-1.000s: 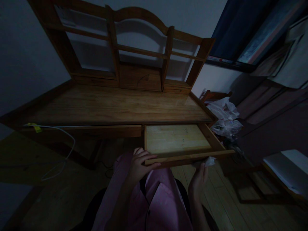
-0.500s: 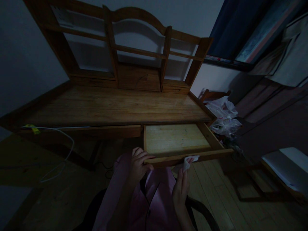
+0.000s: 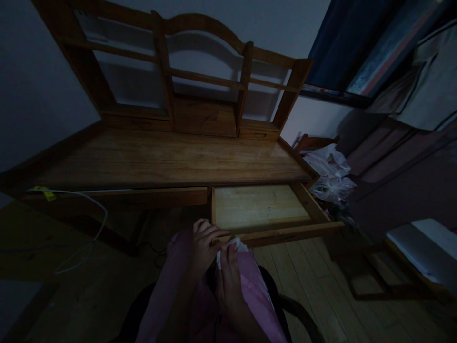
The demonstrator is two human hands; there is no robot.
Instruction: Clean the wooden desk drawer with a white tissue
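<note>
A wooden drawer (image 3: pixel 260 205) is pulled out from the desk, its pale bottom bare. My left hand (image 3: pixel 205 240) grips the drawer's front at its left corner, fingers over the top edge. Close beside it, my right hand (image 3: pixel 230 271) holds a crumpled white tissue or cloth (image 3: pixel 241 245) against the left end of the drawer front. Part of the white piece is hidden under the right fingers. Pink clothing covers my lap below both hands.
The wooden desk (image 3: pixel 185 157) carries a shelf unit (image 3: pixel 205 81) at its back. A white cable (image 3: pixel 105 214) with a yellow tag hangs at the left. Plastic bags (image 3: pixel 330 162) sit beyond the desk's right end. At the right stands a low stool-like frame (image 3: pixel 360 286).
My right hand has slid left along the drawer front with the white piece, from near its middle to beside my left hand. The left hand keeps its hold.
</note>
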